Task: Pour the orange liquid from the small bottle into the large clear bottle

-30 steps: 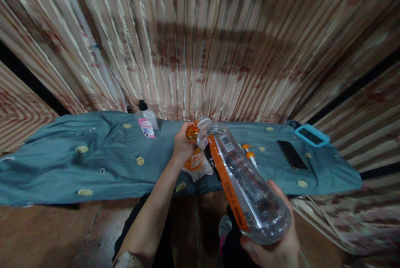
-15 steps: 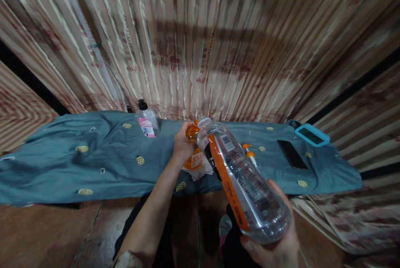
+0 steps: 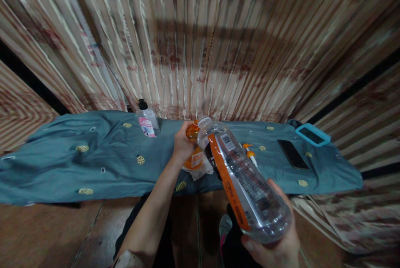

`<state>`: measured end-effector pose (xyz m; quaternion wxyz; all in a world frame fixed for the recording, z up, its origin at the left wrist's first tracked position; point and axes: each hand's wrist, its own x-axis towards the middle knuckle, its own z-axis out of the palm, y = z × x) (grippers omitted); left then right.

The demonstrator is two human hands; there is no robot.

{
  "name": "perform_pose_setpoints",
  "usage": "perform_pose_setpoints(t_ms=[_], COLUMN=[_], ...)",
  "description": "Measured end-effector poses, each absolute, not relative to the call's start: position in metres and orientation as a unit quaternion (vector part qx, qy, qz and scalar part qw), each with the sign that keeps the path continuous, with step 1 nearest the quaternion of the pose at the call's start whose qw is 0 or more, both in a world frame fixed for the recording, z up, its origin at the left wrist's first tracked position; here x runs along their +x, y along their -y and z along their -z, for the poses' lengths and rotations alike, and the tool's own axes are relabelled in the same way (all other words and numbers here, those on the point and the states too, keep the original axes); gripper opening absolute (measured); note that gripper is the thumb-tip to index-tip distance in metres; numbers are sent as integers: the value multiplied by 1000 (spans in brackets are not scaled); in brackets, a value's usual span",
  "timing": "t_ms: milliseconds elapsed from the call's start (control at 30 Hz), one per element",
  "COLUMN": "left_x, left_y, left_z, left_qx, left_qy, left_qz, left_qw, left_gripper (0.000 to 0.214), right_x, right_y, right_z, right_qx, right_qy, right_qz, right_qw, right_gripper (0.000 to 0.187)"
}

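My right hand (image 3: 276, 243) grips the base of a large clear plastic bottle (image 3: 243, 180) with an orange label stripe, tilted so its open mouth points at a small orange bottle (image 3: 193, 147). My left hand (image 3: 182, 143) is wrapped round that orange bottle, which stands on a white tissue (image 3: 201, 170) on the teal cloth (image 3: 93, 155). The big bottle's mouth sits right over the orange bottle's top.
A clear bottle with a black cap and pink label (image 3: 146, 121) stands at the back. An orange and white pump head (image 3: 249, 153) lies right of the bottles. A black phone (image 3: 292, 154) and a teal-cased device (image 3: 312, 134) lie at the right end. Striped curtains hang behind.
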<state>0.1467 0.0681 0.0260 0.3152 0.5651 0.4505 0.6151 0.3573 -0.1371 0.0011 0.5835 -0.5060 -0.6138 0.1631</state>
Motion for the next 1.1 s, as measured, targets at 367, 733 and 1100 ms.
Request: perform_pose_setpoints(t_ms=[367,733,1100], left_x=[147,146,147], left_y=[-68,-70,-69], left_z=[-28,-23,-26], left_qx=[555,561,554], left_qy=[-469,-461,-455], left_qz=[-607,-608,-613], left_qw=[321,321,333], left_gripper=[37,39,41], right_x=[364,361,362], right_y=[140,138,139], right_z=[3,2,0], right_qx=[-515,-502,-505], right_qy=[623,613,627], right_qz=[-148,-169,-151], right_qw=[570,586,573], right_gripper=[103,100,98])
